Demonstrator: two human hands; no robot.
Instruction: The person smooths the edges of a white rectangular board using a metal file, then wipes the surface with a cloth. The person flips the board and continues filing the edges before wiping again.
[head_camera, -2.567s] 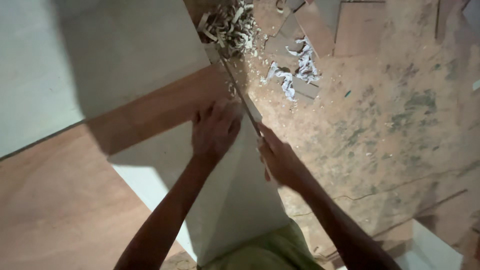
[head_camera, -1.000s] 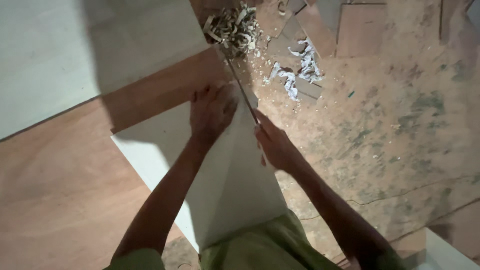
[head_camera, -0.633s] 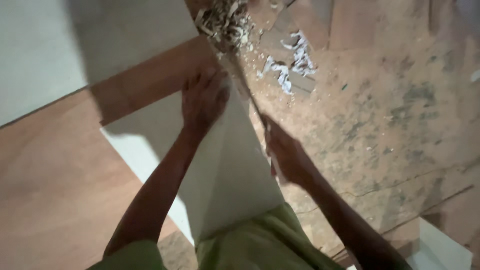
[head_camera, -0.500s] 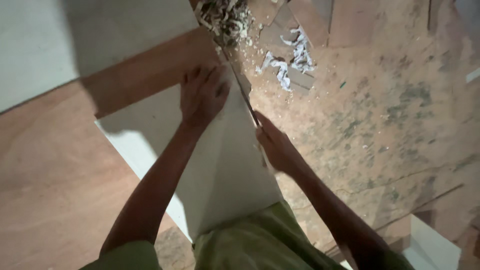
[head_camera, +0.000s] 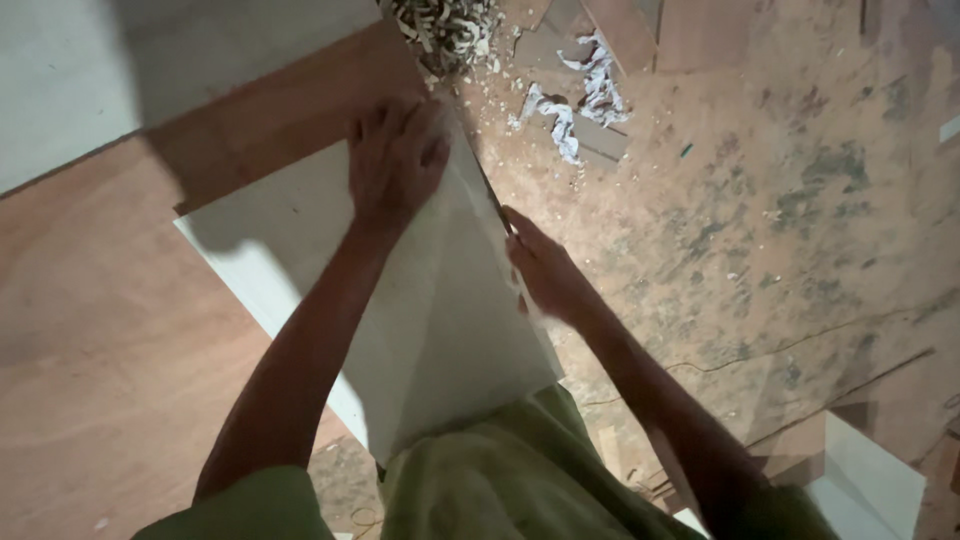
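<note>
My left hand (head_camera: 397, 160) lies flat and open on the white panel (head_camera: 400, 310), whose long edge runs from five to eleven o'clock, while my right hand (head_camera: 540, 262) grips a thin tool at that edge, at three o'clock.

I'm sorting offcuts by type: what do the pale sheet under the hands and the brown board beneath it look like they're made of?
The pale sheet looks like laminate or a thin coated panel: smooth, matt off-white face, crisp straight edges; which one is unclear. The brown board looks like plywood, with reddish veneer and faint grain, unfinished. The curls on the floor beyond the sheet's far corner look like planed shavings.
</note>
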